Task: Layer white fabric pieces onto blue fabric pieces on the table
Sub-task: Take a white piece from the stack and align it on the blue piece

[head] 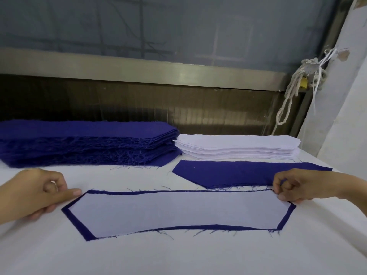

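Pinching the white piece at its right end, the right hand aligns it on the blue piece, which runs left-to-right. The left hand, forefinger out, holds nothing beside the left tip.

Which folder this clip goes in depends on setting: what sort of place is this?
Probably a garment workshop: a tall stack of identical cut blue pieces, a stack of matching white pieces beside it, and a white piece laid on a frayed blue piece.
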